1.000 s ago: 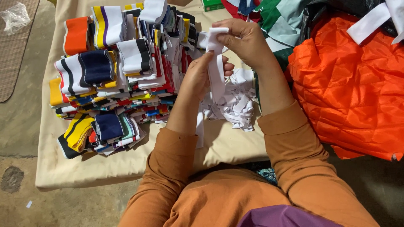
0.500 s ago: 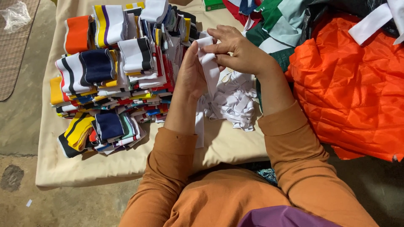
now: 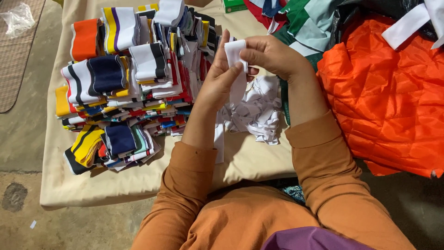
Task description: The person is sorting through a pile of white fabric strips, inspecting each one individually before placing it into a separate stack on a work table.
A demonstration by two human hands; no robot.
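Both hands are holding one long white soft fabric strip up above the beige cloth-covered table. The right hand is pinching its top end w/ thumb & fingers closed; the left hand is gripping it lower, the tail hanging down. The strip looks light, limp, not slippery, so pinching near the ends seems best. A pile of white strips is lying just beside; folded striped knit bands are stacked on the left.
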